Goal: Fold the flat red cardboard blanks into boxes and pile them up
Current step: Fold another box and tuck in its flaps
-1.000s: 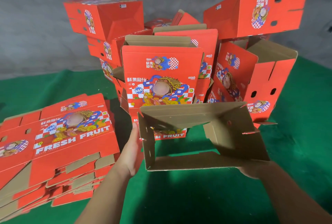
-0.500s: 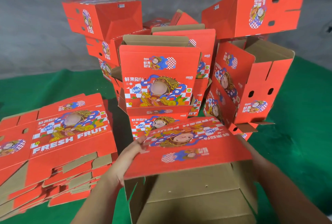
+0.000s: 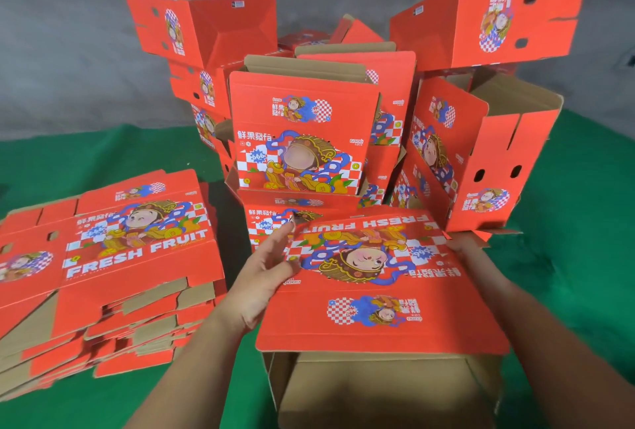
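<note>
Half-folded box [image 3: 378, 294] near centre, printed panel up, brown interior open toward viewer. Left hand [image 3: 261, 281] fingers straight, pressing its left edge; right hand [image 3: 470, 253] at right edge, finger state unclear. Step: squaring box; next, carry to box pile [image 3: 309, 126] far. Flat blank stack [image 3: 103, 263] left on green floor [image 3: 567, 291].

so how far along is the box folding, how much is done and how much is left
Done: a pile of folded boxes stands against the wall, several stacked high. In hand: one partly folded box, printed panel up and brown inside open toward the camera, with the left hand on its left edge and the right hand at its far right corner. Left: a thick stack of flat blanks on the green floor.
</note>
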`<state>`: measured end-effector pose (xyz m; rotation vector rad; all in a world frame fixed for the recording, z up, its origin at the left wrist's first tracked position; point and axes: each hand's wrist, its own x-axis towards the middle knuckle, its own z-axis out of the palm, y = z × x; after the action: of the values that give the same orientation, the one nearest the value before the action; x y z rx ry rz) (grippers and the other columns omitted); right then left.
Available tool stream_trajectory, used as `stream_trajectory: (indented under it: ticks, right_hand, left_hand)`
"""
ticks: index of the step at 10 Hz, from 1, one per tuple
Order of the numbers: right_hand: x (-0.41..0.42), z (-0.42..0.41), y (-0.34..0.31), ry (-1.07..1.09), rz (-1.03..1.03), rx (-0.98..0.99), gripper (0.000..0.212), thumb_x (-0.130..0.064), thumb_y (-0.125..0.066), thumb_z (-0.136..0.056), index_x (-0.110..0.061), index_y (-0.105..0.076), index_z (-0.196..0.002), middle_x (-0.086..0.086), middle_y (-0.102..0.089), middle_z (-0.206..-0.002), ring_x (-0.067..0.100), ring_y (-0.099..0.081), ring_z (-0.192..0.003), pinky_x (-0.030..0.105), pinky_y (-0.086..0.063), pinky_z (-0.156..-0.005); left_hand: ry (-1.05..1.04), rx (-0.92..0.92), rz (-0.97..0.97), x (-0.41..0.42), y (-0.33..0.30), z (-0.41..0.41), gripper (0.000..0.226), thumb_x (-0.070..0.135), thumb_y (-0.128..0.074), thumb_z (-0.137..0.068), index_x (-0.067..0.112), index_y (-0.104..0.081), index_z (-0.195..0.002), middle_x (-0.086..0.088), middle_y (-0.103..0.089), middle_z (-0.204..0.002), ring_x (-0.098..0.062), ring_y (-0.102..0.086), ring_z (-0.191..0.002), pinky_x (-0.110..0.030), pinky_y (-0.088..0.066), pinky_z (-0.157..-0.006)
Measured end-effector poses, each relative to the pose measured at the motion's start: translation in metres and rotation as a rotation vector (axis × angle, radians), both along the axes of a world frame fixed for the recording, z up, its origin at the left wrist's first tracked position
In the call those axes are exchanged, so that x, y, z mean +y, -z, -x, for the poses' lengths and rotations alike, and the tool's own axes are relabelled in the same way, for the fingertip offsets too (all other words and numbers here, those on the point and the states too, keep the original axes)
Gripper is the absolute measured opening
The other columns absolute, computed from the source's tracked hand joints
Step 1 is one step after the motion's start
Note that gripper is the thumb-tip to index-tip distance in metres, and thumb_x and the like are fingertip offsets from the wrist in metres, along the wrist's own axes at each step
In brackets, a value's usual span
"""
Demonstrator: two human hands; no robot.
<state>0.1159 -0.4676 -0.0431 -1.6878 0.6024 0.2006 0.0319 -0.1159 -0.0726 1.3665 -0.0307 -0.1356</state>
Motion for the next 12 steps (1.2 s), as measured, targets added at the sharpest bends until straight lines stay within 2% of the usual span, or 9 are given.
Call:
stream_trajectory:
  ticks: [1,3,5,7,8,9,10,11,12]
  right_hand:
    - [0.003,0.018,-0.008,-0.036,-0.071,-0.035,0.042,0.003,-0.046,-0.103,0.008,-0.049,-0.144,0.015,-0.072,-0.092,0.003,-0.070,-0.059,0.017,-0.053,-0.046]
    - [0.019,0.072,-0.013,-0.133,-0.376,-0.120,0.045,-0.014,-0.054,-0.093,-0.011,-0.055,-0.138,0.018,-0.076,-0.112,0.031,-0.076,-0.092,0.041,-0.063,-0.070]
    - [0.049,0.087,-0.022,-0.144,-0.257,-0.252,0.050,0.013,-0.041,-0.097,-0.009,-0.039,-0.142,0.023,-0.055,-0.134,0.045,-0.056,-0.122,0.062,-0.044,-0.107]
    - [0.071,0.069,-0.042,-0.051,-0.242,-0.209,0.027,0.017,-0.029,-0.104,-0.003,-0.041,-0.118,0.016,-0.044,-0.125,0.029,-0.051,-0.104,0.024,-0.044,-0.080]
    - [0.070,0.063,-0.037,-0.015,-0.263,-0.206,0.026,-0.002,-0.036,-0.109,-0.007,-0.059,-0.097,0.002,-0.058,-0.100,0.019,-0.057,-0.082,0.019,-0.040,-0.068]
    - [0.076,0.060,-0.036,-0.095,-0.423,-0.255,0.057,-0.016,-0.038,-0.108,-0.014,-0.073,-0.063,0.003,-0.065,-0.066,0.019,-0.067,-0.059,0.025,-0.048,-0.060]
    - [0.085,0.067,-0.030,-0.213,-0.325,-0.299,0.053,-0.018,-0.041,-0.107,-0.009,-0.081,-0.074,-0.001,-0.069,-0.061,0.018,-0.075,-0.068,0.023,-0.051,-0.057]
    - [0.088,0.073,-0.012,-0.239,-0.089,-0.489,0.027,-0.005,-0.055,-0.098,-0.009,-0.066,-0.123,-0.010,-0.075,-0.092,0.009,-0.073,-0.101,0.025,-0.055,-0.076]
    - [0.084,0.100,0.017,-0.431,-0.004,-0.683,0.064,-0.020,-0.062,-0.090,-0.029,-0.036,-0.148,-0.007,-0.058,-0.143,0.015,-0.057,-0.133,0.031,-0.052,-0.100]
  left_hand:
    - [-0.004,0.012,0.052,0.001,0.005,0.004,0.060,-0.007,-0.059,-0.099,0.036,-0.060,-0.142,0.021,-0.066,-0.136,-0.008,-0.068,-0.120,-0.029,-0.061,-0.080]
    - [0.009,-0.076,0.020,0.011,0.021,0.013,0.061,0.005,-0.069,-0.097,0.039,-0.056,-0.146,0.016,-0.057,-0.150,-0.008,-0.054,-0.138,-0.031,-0.059,-0.093]
    - [-0.077,-0.143,0.064,0.022,0.035,0.016,0.068,0.023,-0.078,-0.093,0.032,-0.048,-0.153,0.008,-0.048,-0.158,-0.009,-0.048,-0.143,-0.029,-0.054,-0.100]
    - [-0.179,-0.211,-0.051,0.026,0.041,0.022,0.072,0.036,-0.080,-0.092,0.043,-0.043,-0.153,0.010,-0.051,-0.156,-0.014,-0.050,-0.143,-0.030,-0.055,-0.100]
    - [-0.240,-0.280,-0.135,0.026,0.035,0.033,0.072,0.043,-0.079,-0.090,0.047,-0.042,-0.152,0.008,-0.047,-0.158,-0.014,-0.049,-0.144,-0.035,-0.051,-0.108]
    - [-0.307,-0.321,-0.196,0.031,0.030,0.042,0.070,0.041,-0.077,-0.091,0.049,-0.042,-0.151,0.004,-0.047,-0.156,-0.013,-0.053,-0.141,-0.039,-0.051,-0.109]
    - [-0.373,-0.358,-0.260,0.044,0.020,0.052,0.066,0.034,-0.075,-0.093,0.050,-0.044,-0.149,0.007,-0.049,-0.152,-0.011,-0.056,-0.136,-0.032,-0.055,-0.104]
    - [-0.410,-0.362,-0.264,0.051,0.016,0.057,0.065,0.029,-0.074,-0.095,0.044,-0.044,-0.150,0.010,-0.048,-0.154,-0.010,-0.053,-0.139,-0.032,-0.053,-0.106]
    - [-0.490,-0.394,-0.273,0.059,0.014,0.062,0.062,0.031,-0.074,-0.095,0.045,-0.046,-0.149,0.014,-0.048,-0.153,-0.004,-0.045,-0.143,-0.019,-0.041,-0.113]
